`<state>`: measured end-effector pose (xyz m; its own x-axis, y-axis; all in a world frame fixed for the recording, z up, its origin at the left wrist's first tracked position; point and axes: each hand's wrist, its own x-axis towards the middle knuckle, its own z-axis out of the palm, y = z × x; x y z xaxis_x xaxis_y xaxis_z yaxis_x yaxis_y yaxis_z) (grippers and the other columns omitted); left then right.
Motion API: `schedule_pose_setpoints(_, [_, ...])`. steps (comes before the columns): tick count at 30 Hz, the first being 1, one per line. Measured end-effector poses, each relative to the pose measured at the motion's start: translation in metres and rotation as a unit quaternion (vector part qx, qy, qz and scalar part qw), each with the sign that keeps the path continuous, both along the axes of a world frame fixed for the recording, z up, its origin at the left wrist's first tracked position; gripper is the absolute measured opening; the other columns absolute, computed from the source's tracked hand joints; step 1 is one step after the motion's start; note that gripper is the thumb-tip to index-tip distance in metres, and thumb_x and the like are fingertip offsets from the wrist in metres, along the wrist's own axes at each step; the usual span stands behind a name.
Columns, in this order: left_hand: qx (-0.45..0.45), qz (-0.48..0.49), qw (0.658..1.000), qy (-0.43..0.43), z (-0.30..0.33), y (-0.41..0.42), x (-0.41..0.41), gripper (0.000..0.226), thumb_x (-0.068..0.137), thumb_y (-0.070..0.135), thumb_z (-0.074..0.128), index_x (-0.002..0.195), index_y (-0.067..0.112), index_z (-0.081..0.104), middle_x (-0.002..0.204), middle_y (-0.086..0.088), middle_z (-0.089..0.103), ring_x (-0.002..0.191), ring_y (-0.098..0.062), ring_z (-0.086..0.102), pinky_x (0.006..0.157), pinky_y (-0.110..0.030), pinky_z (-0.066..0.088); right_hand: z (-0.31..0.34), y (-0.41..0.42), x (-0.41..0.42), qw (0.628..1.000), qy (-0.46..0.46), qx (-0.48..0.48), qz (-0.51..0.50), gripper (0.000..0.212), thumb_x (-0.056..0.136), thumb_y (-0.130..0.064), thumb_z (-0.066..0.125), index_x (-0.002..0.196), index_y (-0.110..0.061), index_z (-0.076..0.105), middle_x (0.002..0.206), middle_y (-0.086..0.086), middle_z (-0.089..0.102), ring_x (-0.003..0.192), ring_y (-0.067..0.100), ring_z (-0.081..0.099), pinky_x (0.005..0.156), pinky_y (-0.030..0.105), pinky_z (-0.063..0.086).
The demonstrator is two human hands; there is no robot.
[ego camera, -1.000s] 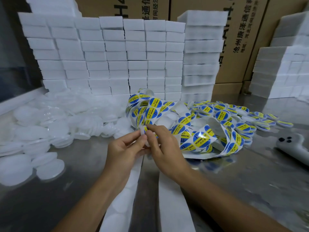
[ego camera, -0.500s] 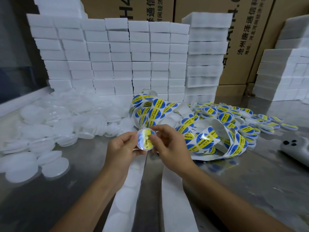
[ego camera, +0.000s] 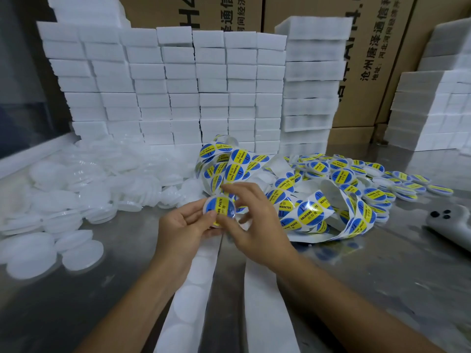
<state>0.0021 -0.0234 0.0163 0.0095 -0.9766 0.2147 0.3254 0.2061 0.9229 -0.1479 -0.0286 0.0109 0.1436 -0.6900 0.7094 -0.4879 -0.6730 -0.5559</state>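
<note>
1. The round white plastic lid (ego camera: 219, 210), faced with a blue-and-yellow "SOLDERING PASTE" label, is held in the air just below mid-frame. The left hand (ego camera: 183, 230) cradles it from eight o'clock, fingers curled behind it and thumb at its rim; the right hand (ego camera: 257, 225) comes in from four o'clock, forefinger arched over the top edge and thumb on the lower face, the other fingers loosely spread.
2. At two to three o'clock of it lies the tangled white strip of round stickers (ego camera: 308, 212), close to the right hand; two bare white backing strips (ego camera: 201, 284) run down to six o'clock across the steel table (ego camera: 356, 289).
3. Farther out: a heap of labelled lids (ego camera: 356, 171) at two o'clock; a heap of plain white lids (ego camera: 84, 189) at nine to ten; a wall of white foam blocks (ego camera: 178, 85) at twelve, brown cardboard boxes (ego camera: 369, 47) behind it; a grey handheld controller (ego camera: 448, 225) at three.
4. Likely risks: uneven thumb pressure could trap a bubble or crease the label; a rim-only pinch could let the lid slip; the right wrist could snag a loop of the sticker strip and drag it.
</note>
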Motion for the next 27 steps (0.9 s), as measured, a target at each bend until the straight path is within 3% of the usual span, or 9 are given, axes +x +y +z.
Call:
schedule_pose_setpoints(2, [0.001,0.005,1.000,-0.002,-0.001,-0.001,0.003,0.021,0.087,-0.002,0.063,0.103,0.009,0.072,0.093,-0.013,0.076,0.083,-0.022,0.074,0.065,-0.026,0.058,0.003,0.001,-0.001,0.997,0.070,-0.026,0.002,0.042,0.083,-0.025,0.078,0.122,-0.015,0.068,0.127,0.002,0.056,0.107,0.014,0.061,0.086,0.030,0.052])
schedule_pose_setpoints(5, [0.005,-0.016,1.000,0.003,-0.002,-0.001,0.002,0.023,0.081,0.010,0.066,0.104,0.007,0.072,0.092,-0.016,0.075,0.084,-0.024,0.074,0.065,-0.025,0.058,0.010,0.000,-0.009,0.994,0.102,-0.040,-0.005,0.045,0.078,-0.029,0.083,0.117,-0.012,0.071,0.120,0.004,0.063,0.109,0.017,0.063,0.089,0.038,0.053])
schedule_pose_setpoints(8, [-0.008,-0.055,0.998,0.008,0.000,-0.001,-0.001,0.027,0.078,0.023,0.065,0.097,0.008,0.075,0.092,-0.018,0.075,0.084,-0.026,0.074,0.068,-0.027,0.058,0.014,-0.003,-0.019,0.994,0.100,-0.017,0.026,0.047,0.077,-0.030,0.084,0.118,-0.012,0.071,0.118,0.002,0.066,0.105,0.012,0.064,0.085,0.028,0.053])
schedule_pose_setpoints(11, [-0.025,-0.039,0.998,-0.051,-0.005,0.001,-0.007,0.024,0.075,0.037,0.067,0.085,0.018,0.078,0.084,-0.008,0.076,0.078,-0.019,0.072,0.068,-0.027,0.057,0.017,-0.007,-0.028,0.999,0.023,-0.001,0.031,0.040,0.074,-0.028,0.086,0.109,-0.013,0.074,0.113,-0.001,0.068,0.099,0.007,0.063,0.079,0.016,0.050])
schedule_pose_setpoints(15, [-0.043,-0.018,0.972,-0.229,-0.022,0.003,-0.022,0.017,0.074,0.040,0.078,0.089,0.033,0.075,0.086,0.011,0.073,0.081,-0.007,0.066,0.072,-0.028,0.055,0.039,-0.028,-0.061,0.994,-0.059,0.012,-0.090,0.025,0.079,-0.042,0.078,0.097,-0.029,0.066,0.101,-0.014,0.068,0.091,0.002,0.062,0.076,0.019,0.049])
schedule_pose_setpoints(17, [-0.066,-0.046,0.946,-0.314,-0.031,0.004,-0.028,0.014,0.076,0.036,0.080,0.087,0.039,0.072,0.092,0.015,0.071,0.087,-0.004,0.065,0.075,-0.023,0.051,0.054,-0.051,-0.091,0.978,-0.083,0.022,-0.189,0.030,0.080,-0.048,0.075,0.094,-0.026,0.061,0.097,-0.015,0.066,0.087,0.002,0.061,0.071,0.022,0.049])
schedule_pose_setpoints(21, [-0.077,-0.092,0.921,-0.371,-0.033,0.005,-0.033,0.020,0.070,0.040,0.079,0.087,0.043,0.070,0.103,0.011,0.068,0.098,-0.001,0.061,0.083,-0.011,0.045,0.072,-0.102,-0.146,0.936,0.025,0.118,-0.329,0.035,0.084,-0.048,0.071,0.098,-0.017,0.063,0.101,0.000,0.066,0.084,0.015,0.057,0.070,0.032,0.043])
schedule_pose_setpoints(24, [-0.070,-0.107,0.900,-0.418,-0.034,0.003,-0.034,0.031,0.073,0.038,0.082,0.094,0.056,0.067,0.123,0.026,0.051,0.123,0.010,0.043,0.104,-0.017,0.035,0.067,-0.126,-0.167,0.909,0.101,0.161,-0.372,0.033,0.086,-0.042,0.070,0.099,-0.012,0.063,0.100,0.008,0.065,0.085,0.021,0.056,0.069,0.032,0.042])
schedule_pose_setpoints(27, [-0.065,-0.111,0.889,-0.439,-0.034,0.003,-0.034,0.033,0.073,0.042,0.081,0.098,0.057,0.066,0.125,0.026,0.050,0.121,0.012,0.042,0.104,-0.016,0.035,0.055,-0.139,-0.179,0.888,0.145,0.177,-0.398,0.026,0.088,-0.031,0.069,0.099,-0.008,0.064,0.107,0.013,0.060,0.091,0.028,0.057,0.073,0.037,0.047])
